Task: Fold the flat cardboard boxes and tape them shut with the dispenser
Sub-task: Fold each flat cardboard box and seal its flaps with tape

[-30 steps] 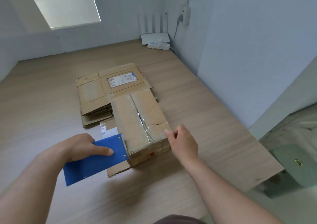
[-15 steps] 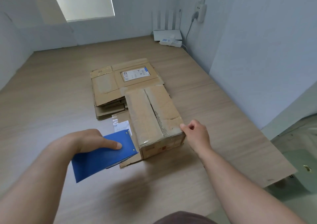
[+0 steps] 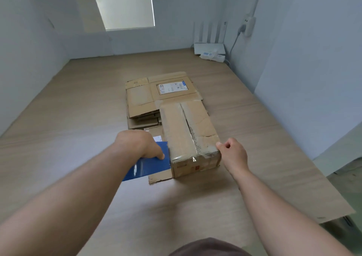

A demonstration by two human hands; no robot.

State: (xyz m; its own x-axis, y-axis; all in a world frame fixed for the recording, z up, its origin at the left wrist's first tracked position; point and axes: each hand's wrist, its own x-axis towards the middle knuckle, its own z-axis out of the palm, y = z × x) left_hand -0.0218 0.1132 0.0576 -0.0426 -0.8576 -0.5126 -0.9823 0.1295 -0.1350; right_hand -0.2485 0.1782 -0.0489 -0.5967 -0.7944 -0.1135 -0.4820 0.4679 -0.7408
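Currently, head view only. Folded brown cardboard box (image 3: 190, 134) sits closed on the light wooden table (image 3: 78, 118), top flaps meeting along a centre seam. It lies partly on a loose flat sheet of cardboard (image 3: 159, 177). Clear glossy tape (image 3: 188, 155) covers the near top edge and left half of the lid.

Left hand (image 3: 137, 144): fingers wrapped over the flat blue plastic tape dispenser (image 3: 148, 165), thumb pressed on its upper face. Dispenser tilted, its far edge touching the box's left wall near the near corner.

Right hand (image 3: 233, 153): fingers curled in, thumb and forefinger pinching the box's near right top corner. Whether tape or bare cardboard lies between them, cannot tell.

Stack of flattened brown cardboard boxes (image 3: 141, 102) lies just behind and left of the folded box, touching it; the top one carries a white shipping label (image 3: 172, 88).

White router with upright antennas (image 3: 209, 46) and white power strip (image 3: 212, 55) in the far right corner, well apart from the work
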